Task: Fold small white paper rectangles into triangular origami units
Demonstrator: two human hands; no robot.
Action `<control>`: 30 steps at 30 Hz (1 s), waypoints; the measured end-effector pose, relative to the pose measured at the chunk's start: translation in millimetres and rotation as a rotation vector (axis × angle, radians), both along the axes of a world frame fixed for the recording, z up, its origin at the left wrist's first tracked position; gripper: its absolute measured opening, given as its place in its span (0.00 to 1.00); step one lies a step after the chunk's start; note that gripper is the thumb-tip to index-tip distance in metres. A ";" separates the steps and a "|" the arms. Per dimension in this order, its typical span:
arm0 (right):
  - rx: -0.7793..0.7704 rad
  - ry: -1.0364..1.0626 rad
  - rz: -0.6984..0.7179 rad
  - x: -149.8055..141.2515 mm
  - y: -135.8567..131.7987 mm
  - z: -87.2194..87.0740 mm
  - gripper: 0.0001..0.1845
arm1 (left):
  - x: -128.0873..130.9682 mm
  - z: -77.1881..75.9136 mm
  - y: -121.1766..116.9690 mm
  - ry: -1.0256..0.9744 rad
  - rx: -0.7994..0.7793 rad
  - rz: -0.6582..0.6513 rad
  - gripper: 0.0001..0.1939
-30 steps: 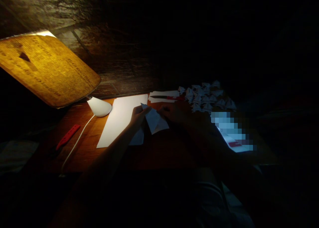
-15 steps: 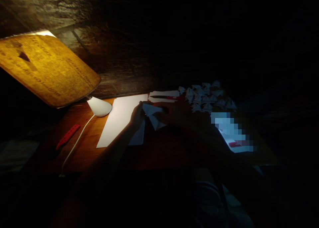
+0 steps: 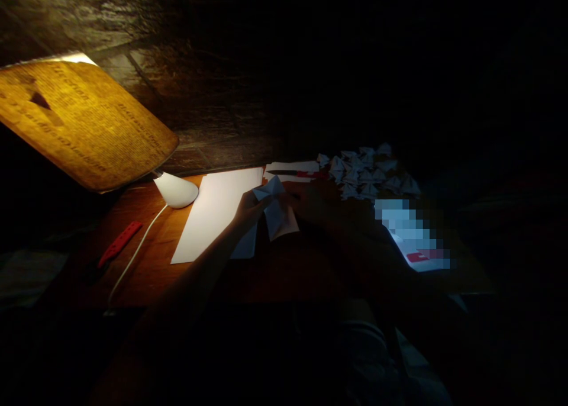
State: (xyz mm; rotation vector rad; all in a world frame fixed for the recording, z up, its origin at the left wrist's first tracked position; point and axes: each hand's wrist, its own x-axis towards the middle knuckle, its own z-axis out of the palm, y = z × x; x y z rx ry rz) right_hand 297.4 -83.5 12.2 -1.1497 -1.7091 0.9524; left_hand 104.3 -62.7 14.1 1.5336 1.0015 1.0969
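Note:
Between my two hands, above the table, is a folded piece of white paper [image 3: 279,210] with creases and a pointed top. My left hand [image 3: 248,208] pinches its left edge, the thumb lying on the paper's front. On the paper's right side my right hand [image 3: 304,205] is closed on the edge; it lies in deep shadow and its fingers show only in part. A stack of white paper sheets [image 3: 217,216] lies beneath and to the left of my left hand.
Behind my hands a red-handled knife [image 3: 306,174] rests on smaller paper pieces [image 3: 284,168]. Several folded paper shapes [image 3: 359,172] are heaped at the back right. A lit phone [image 3: 412,240] lies at right. A lamp [image 3: 177,190], its white cord [image 3: 137,255] and a red strap-like object [image 3: 119,243] are at left.
The folded paper has been turned and spread, so a wider creased face with an upright point now shows. Both hands have shifted slightly around it and still hold it.

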 end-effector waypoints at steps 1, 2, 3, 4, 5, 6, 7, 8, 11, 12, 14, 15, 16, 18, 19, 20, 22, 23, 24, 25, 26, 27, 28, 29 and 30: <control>0.006 -0.012 0.005 0.2 0.4 0.1 0.20 | 0.2 0.6 -0.1 0.021 0.022 -0.001 0.17; 0.010 -0.021 0.012 0.3 0.8 -0.1 0.22 | 0.4 1.2 -0.1 0.042 0.049 -0.003 0.16; 0.012 -0.024 0.015 0.3 1.1 -0.6 0.22 | 0.6 1.9 -0.1 0.062 0.079 -0.004 0.15; 0.010 -0.022 0.015 0.2 1.4 -1.4 0.23 | 0.8 2.6 -0.1 0.078 0.108 -0.005 0.15; 0.005 -0.017 0.014 0.1 1.7 -2.5 0.23 | 0.9 3.0 -0.2 0.091 0.131 -0.013 0.14; -0.005 -0.012 0.010 -0.1 2.0 -3.7 0.23 | 0.8 3.0 -0.5 0.098 0.145 -0.026 0.14; -0.016 -0.007 0.005 -0.3 2.4 -4.9 0.23 | 0.8 2.7 -0.9 0.100 0.149 -0.042 0.15; -0.026 0.003 0.002 -0.5 2.9 -5.9 0.22 | 0.6 1.8 -1.4 0.097 0.143 -0.060 0.16; -0.037 0.034 0.016 -0.8 3.5 -6.9 0.23 | 0.3 -2.3 -3.4 0.060 0.092 -0.089 0.19; -0.037 0.050 0.026 -0.8 3.3 -6.3 0.23 | 0.3 -3.7 -3.8 0.037 0.077 -0.086 0.19; -0.039 0.087 0.052 -0.6 2.5 -4.4 0.22 | 0.5 -5.7 -3.6 -0.008 0.065 -0.061 0.17; -0.042 0.104 0.064 -0.4 1.9 -3.3 0.22 | 0.7 -6.3 -3.0 -0.031 0.065 -0.033 0.16; -0.045 0.116 0.073 -0.1 1.4 -2.3 0.21 | 0.7 -6.6 -1.9 -0.054 0.063 0.000 0.16; -0.066 0.115 0.076 0.8 0.8 -1.1 0.18 | 0.4 -6.8 1.1 -0.106 0.041 0.079 0.17; -0.083 0.108 0.065 1.2 0.8 -0.9 0.16 | 0.0 -6.8 2.9 -0.140 0.024 0.121 0.18; -0.099 0.099 0.048 1.6 1.0 -1.0 0.15 | -0.6 -6.9 4.6 -0.174 0.006 0.157 0.18; -0.111 0.093 0.020 2.2 1.9 -1.6 0.11 | -1.8 -7.1 7.3 -0.231 -0.022 0.199 0.19; -0.107 0.102 0.007 2.4 2.4 -1.9 0.10 | -2.3 -7.1 8.1 -0.249 -0.032 0.202 0.19; -0.102 0.118 -0.010 2.5 2.9 -2.2 0.09 | -2.6 -6.9 8.5 -0.259 -0.042 0.192 0.20; -0.105 0.137 -0.030 2.7 3.4 -2.2 0.08 | -2.7 -6.6 8.6 -0.259 -0.050 0.170 0.20; -0.119 0.156 -0.053 2.7 3.8 -2.1 0.08 | -2.6 -6.2 8.4 -0.253 -0.054 0.144 0.20; -0.138 0.177 -0.076 2.7 4.1 -1.9 0.08 | -2.4 -5.6 7.9 -0.243 -0.055 0.118 0.21; -0.157 0.196 -0.095 2.6 4.4 -1.4 0.08 | -2.2 -5.0 7.3 -0.232 -0.051 0.097 0.21; -0.170 0.214 -0.106 2.4 4.6 -0.8 0.09 | -2.0 -4.5 6.7 -0.222 -0.046 0.083 0.21; -0.173 0.230 -0.108 2.0 4.7 -0.1 0.11 | -1.9 -3.9 6.0 -0.211 -0.040 0.076 0.21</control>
